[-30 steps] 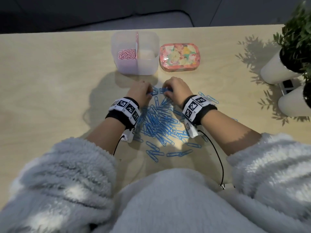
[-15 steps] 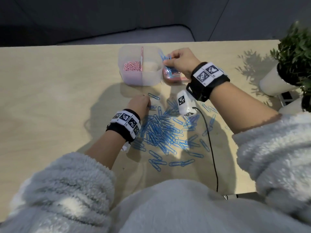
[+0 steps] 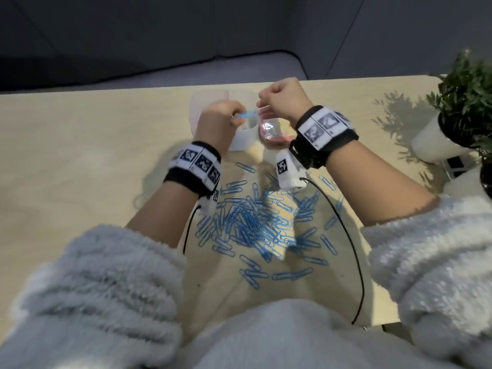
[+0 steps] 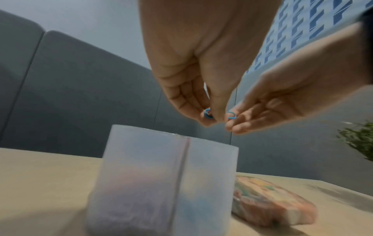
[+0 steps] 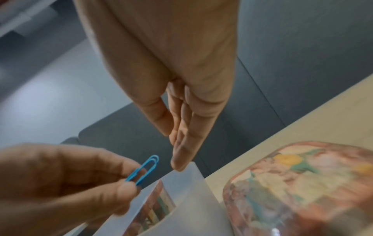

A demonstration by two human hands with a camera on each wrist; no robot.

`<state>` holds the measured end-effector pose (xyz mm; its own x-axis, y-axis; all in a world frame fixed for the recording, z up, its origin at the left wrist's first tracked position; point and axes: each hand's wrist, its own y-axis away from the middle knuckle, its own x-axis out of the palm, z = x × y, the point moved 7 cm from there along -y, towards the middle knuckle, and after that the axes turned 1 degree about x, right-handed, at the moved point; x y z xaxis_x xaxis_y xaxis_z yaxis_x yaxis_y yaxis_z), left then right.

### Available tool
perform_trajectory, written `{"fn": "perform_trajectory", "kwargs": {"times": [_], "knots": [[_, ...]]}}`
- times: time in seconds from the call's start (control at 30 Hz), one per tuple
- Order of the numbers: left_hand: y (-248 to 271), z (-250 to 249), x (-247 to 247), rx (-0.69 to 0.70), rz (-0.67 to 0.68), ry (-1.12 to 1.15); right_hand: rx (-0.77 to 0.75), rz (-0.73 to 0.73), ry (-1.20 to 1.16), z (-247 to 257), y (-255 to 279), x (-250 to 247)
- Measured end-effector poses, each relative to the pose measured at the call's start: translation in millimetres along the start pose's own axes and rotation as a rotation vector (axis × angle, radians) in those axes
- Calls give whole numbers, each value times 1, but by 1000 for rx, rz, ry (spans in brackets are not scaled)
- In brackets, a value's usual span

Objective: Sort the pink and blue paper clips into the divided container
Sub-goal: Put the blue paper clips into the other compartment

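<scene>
Sleeves [image 3: 101, 288] of pale fleece fill the bottom of the head view. Above them, mid-frame, loose blue paper clips [image 3: 255, 225] lie heaped on the table [image 3: 66, 155]. Higher, the left hand [image 3: 215, 123] pinches one blue clip [image 5: 144, 170] over the divided container [image 4: 161, 183]. The right hand [image 3: 282, 99] hangs beside it, fingers [image 5: 181, 153] straight and together, holding nothing. A floral tin [image 4: 268, 201] sits right of the container.

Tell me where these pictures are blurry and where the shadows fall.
Head view: fleece sleeves and both hands smeared by motion, the blue clip pile fairly crisp; the plant throws a leafy shadow leftward across the table. Left wrist view: the divided container is soft. Right wrist view: the pinched blue clip is sharp, the floral tin blurred.
</scene>
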<state>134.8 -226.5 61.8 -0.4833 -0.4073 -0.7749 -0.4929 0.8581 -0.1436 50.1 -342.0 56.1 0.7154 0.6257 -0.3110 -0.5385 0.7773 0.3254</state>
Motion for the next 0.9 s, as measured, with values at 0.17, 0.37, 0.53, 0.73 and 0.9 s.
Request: {"fn": "perform_trajectory", "kwargs": {"times": [0.17, 0.37, 0.53, 0.73, 0.9], "knots": [[-22, -10, 17, -19, 200, -167, 29, -25, -57, -42, 39, -40], [22, -22, 51, 199, 318, -226, 193, -196, 639, -132, 66, -125], [59, 14, 87, 133, 454, -318, 403, -362, 828, -186, 114, -163], [74, 6, 99, 91, 440, -195, 214, -296, 816, -185, 113, -116], [81, -3, 106, 30, 454, -202, 17, -107, 715, -163, 100, -57]]}}
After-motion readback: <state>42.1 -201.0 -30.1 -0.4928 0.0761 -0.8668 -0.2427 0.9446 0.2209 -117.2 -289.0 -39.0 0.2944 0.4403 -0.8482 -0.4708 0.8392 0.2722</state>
